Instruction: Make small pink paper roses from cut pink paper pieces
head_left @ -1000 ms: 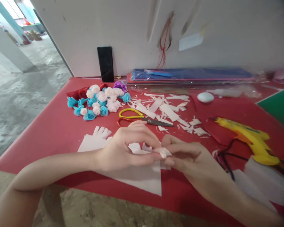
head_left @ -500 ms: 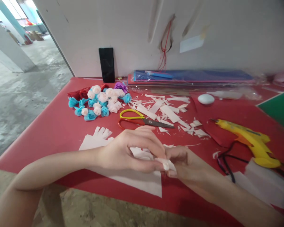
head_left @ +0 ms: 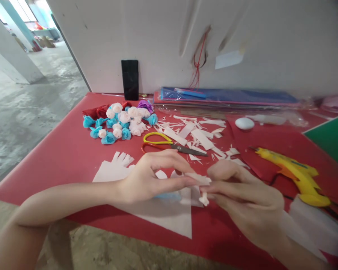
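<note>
Between the thumb and fingers of my left hand [head_left: 154, 178] is a pale paper strip [head_left: 197, 178], pinched near the middle of the view. My right hand [head_left: 245, 193] is closed at the strip's other end. A small twisted paper bud [head_left: 204, 199] pokes down from its fingertips; whether bud and strip are joined I cannot tell. Under my left hand lies a white paper sheet [head_left: 169, 219] with a fringed edge. Yellow-and-red-handled scissors [head_left: 183, 149] lie just beyond my hands, against cut paper scraps [head_left: 201, 138].
Pink, blue, red and purple paper flowers [head_left: 116, 123] cluster at the back left. A black phone [head_left: 130, 80] leans on the wall. At the right lie a yellow glue gun [head_left: 295, 170] with its cord and a white egg-shaped object [head_left: 244, 123]. Plastic-wrapped sheets [head_left: 228, 95] run along the back.
My right hand has turned over and risen, its back now facing me. The strip now stretches between both hands, with the twisted bud showing below the right fingertips. The view has shifted slightly.
</note>
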`<action>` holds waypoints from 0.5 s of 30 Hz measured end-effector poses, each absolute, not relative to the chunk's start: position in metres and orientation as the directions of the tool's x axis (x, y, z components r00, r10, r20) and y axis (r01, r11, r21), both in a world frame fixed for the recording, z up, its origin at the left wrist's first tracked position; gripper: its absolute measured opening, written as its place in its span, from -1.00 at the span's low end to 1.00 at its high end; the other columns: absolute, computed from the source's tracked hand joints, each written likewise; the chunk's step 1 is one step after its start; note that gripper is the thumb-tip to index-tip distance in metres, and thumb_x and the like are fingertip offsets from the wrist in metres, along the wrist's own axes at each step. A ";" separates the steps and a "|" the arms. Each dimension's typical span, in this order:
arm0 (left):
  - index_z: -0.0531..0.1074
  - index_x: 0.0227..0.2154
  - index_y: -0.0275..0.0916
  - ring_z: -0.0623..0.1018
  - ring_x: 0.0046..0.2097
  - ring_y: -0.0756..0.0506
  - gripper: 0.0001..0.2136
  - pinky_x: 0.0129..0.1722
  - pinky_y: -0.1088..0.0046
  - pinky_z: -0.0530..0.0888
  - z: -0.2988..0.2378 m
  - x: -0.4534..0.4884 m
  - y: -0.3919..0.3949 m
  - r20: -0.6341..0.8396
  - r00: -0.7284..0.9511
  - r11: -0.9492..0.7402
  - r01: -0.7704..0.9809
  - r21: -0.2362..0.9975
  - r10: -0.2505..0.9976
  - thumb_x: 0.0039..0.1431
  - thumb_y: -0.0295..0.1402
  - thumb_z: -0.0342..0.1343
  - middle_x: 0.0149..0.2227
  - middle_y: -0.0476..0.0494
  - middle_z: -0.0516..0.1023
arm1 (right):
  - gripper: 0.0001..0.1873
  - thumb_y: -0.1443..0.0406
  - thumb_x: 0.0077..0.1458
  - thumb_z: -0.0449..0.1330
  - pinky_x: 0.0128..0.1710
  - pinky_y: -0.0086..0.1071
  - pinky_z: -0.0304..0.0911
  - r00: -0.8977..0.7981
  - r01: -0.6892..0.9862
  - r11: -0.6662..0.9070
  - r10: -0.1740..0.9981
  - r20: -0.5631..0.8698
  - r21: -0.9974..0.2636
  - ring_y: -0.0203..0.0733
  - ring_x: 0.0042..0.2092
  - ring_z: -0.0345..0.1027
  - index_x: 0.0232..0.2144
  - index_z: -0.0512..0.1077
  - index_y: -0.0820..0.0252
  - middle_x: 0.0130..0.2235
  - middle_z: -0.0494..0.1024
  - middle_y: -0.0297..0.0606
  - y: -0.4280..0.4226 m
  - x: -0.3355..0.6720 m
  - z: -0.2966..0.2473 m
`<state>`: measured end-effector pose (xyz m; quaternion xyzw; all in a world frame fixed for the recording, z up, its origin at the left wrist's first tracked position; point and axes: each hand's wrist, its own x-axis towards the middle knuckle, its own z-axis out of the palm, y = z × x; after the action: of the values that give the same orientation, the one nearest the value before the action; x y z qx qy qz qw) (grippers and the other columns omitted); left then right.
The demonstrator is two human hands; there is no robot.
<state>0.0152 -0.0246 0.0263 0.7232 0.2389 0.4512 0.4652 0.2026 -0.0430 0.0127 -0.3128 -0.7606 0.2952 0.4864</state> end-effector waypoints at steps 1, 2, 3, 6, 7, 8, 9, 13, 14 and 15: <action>0.48 -0.45 -0.41 0.45 -0.37 0.04 -0.95 -0.26 0.51 0.41 0.028 0.015 -0.026 0.427 0.478 -0.453 -0.067 0.889 0.768 -0.01 -0.54 0.13 -0.46 -0.14 0.50 | -0.64 0.54 -0.08 0.17 -0.53 -0.48 0.21 -0.341 0.196 0.668 0.733 0.588 -0.718 -0.33 -0.45 0.21 -0.34 0.51 -0.05 -0.49 0.31 -0.37 -0.043 0.202 0.014; 0.48 -0.45 -0.42 0.44 -0.38 0.04 -0.94 -0.26 0.51 0.41 0.029 0.015 -0.027 0.424 0.484 -0.456 -0.056 0.888 0.766 0.00 -0.54 0.12 -0.46 -0.14 0.51 | -0.64 0.55 -0.08 0.17 -0.52 -0.47 0.21 -0.343 0.202 0.693 0.712 0.613 -0.692 -0.33 -0.45 0.21 -0.35 0.51 -0.03 -0.49 0.30 -0.37 -0.044 0.202 0.016; 0.48 -0.45 -0.43 0.44 -0.40 0.04 -0.94 -0.27 0.50 0.41 0.030 0.015 -0.028 0.422 0.495 -0.463 -0.045 0.885 0.759 0.00 -0.54 0.12 -0.46 -0.15 0.51 | -0.66 0.55 -0.08 0.17 -0.52 -0.47 0.21 -0.338 0.207 0.711 0.697 0.633 -0.672 -0.33 -0.45 0.21 -0.36 0.51 -0.01 -0.50 0.30 -0.37 -0.043 0.201 0.017; 0.49 -0.45 -0.47 0.44 -0.41 0.04 -0.92 -0.28 0.49 0.40 0.033 0.016 -0.031 0.439 0.528 -0.499 -0.034 0.866 0.727 0.00 -0.56 0.11 -0.45 -0.20 0.53 | -0.70 0.55 -0.08 0.16 -0.51 -0.48 0.22 -0.321 0.226 0.728 0.683 0.657 -0.647 -0.33 -0.44 0.23 -0.42 0.50 0.03 -0.48 0.32 -0.36 -0.042 0.200 0.020; 0.49 -0.44 -0.49 0.45 -0.41 0.03 -0.92 -0.27 0.48 0.40 0.033 0.016 -0.032 0.449 0.532 -0.508 -0.039 0.860 0.718 0.00 -0.56 0.11 -0.44 -0.22 0.53 | -0.71 0.55 -0.08 0.16 -0.51 -0.48 0.23 -0.322 0.227 0.731 0.680 0.659 -0.644 -0.33 -0.43 0.24 -0.43 0.49 0.04 -0.46 0.34 -0.35 -0.042 0.200 0.020; 0.49 -0.44 -0.50 0.46 -0.40 0.03 -0.91 -0.25 0.48 0.40 0.034 0.017 -0.033 0.455 0.532 -0.513 -0.044 0.857 0.714 0.00 -0.56 0.10 -0.44 -0.24 0.53 | -0.72 0.55 -0.08 0.17 -0.51 -0.49 0.24 -0.328 0.226 0.726 0.684 0.651 -0.649 -0.33 -0.42 0.26 -0.44 0.49 0.06 -0.46 0.36 -0.35 -0.042 0.200 0.020; 0.48 -0.44 -0.51 0.47 -0.39 0.03 -0.91 -0.24 0.48 0.40 0.034 0.017 -0.034 0.457 0.529 -0.514 -0.045 0.856 0.715 0.00 -0.56 0.10 -0.44 -0.24 0.53 | -0.74 0.55 -0.09 0.17 -0.50 -0.49 0.24 -0.334 0.219 0.718 0.692 0.640 -0.661 -0.32 -0.42 0.28 -0.46 0.48 0.07 -0.45 0.39 -0.34 -0.042 0.199 0.020; 0.48 -0.44 -0.49 0.45 -0.40 0.02 -0.91 -0.26 0.46 0.40 0.034 0.016 -0.035 0.433 0.516 -0.499 -0.011 0.867 0.740 0.01 -0.56 0.09 -0.44 -0.23 0.52 | -0.78 0.50 -0.11 0.22 -0.50 -0.44 0.26 -0.297 0.155 0.580 0.800 0.522 -0.800 -0.29 -0.46 0.31 -0.53 0.50 0.05 -0.52 0.45 -0.36 -0.045 0.196 0.020; 0.48 -0.44 -0.51 0.44 -0.41 0.02 -0.90 -0.27 0.45 0.40 0.034 0.016 -0.034 0.426 0.513 -0.496 0.000 0.868 0.745 0.01 -0.55 0.09 -0.44 -0.24 0.52 | -0.80 0.47 -0.12 0.24 -0.50 -0.43 0.25 -0.274 0.144 0.517 0.840 0.468 -0.844 -0.29 -0.47 0.30 -0.54 0.52 0.03 -0.53 0.45 -0.37 -0.046 0.195 0.021; 0.48 -0.45 -0.52 0.44 -0.41 0.01 -0.89 -0.29 0.44 0.40 0.033 0.016 -0.034 0.419 0.511 -0.493 0.010 0.870 0.751 0.01 -0.54 0.09 -0.45 -0.25 0.51 | -0.82 0.44 -0.13 0.25 -0.51 -0.43 0.24 -0.251 0.137 0.452 0.877 0.411 -0.881 -0.29 -0.48 0.29 -0.54 0.53 0.01 -0.54 0.45 -0.37 -0.048 0.195 0.021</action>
<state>0.0158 -0.0344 0.0333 0.7520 0.2527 0.4251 0.4357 0.1947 -0.0480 0.0207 -0.3641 -0.6957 0.3759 0.4921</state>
